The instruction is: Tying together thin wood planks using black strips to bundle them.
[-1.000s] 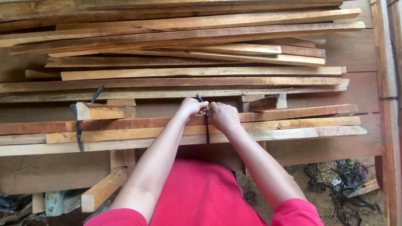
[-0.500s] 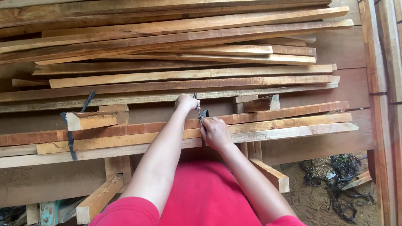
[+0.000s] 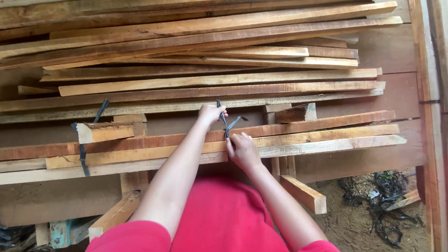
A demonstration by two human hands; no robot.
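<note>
My left hand (image 3: 211, 113) is closed on the upper end of a dark plastic strap (image 3: 224, 122) at the far edge of a bundle of long wooden slats (image 3: 331, 135). Closer to me, my right hand (image 3: 243, 151) grips the lower part of the same strap where it crosses the slats. The strap runs taut between both hands, and a loose tail sticks out to the right. Both arms reach forward over my red shirt (image 3: 219, 223).
More rough slats (image 3: 212, 54) lie piled on the wooden platform behind. A second dark strap (image 3: 83, 149) wraps the bundle's left end beside a short block (image 3: 103, 132). An offcut (image 3: 304, 194) juts out below. Tangled straps (image 3: 383, 201) lie on the dirt, planks (image 3: 441, 127) at right.
My hands, together at the strap a second ago, have drawn apart: the left went up to the bundle's far edge, the right came toward me. The view shifted slightly.
</note>
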